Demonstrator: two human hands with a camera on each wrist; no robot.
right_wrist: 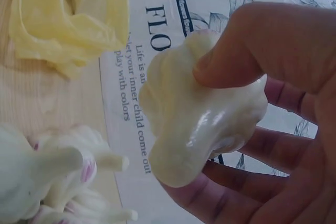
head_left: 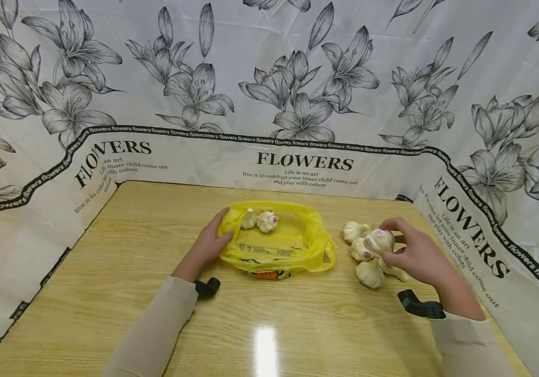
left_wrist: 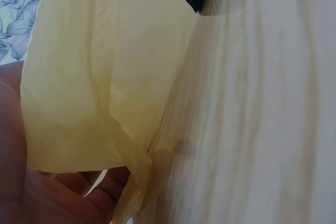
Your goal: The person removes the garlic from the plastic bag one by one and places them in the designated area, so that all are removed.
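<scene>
A yellow plastic bag (head_left: 321, 254) lies with its mouth spread wide on the wooden table. Two garlic bulbs (head_left: 267, 221) with purple streaks sit inside it, toward the left. My left hand (head_left: 209, 242) holds the bag's left edge, thumb over the rim and fingers behind the plastic. Off to the right, my right hand (head_left: 419, 255) grips a garlic bulb (right_wrist: 194, 103) between thumb and fingers, its thick stem pointing down in the right wrist view. That bulb is raised over several other garlic bulbs (head_left: 370, 274) grouped on the table.
White cloth (head_left: 203, 162) printed with flowers and lettering walls in the table (head_left: 109, 272) at the back and both sides. A dark wrist-camera mount (head_left: 208, 288) sits by the left wrist, and another mount (head_left: 420, 305) by the right one.
</scene>
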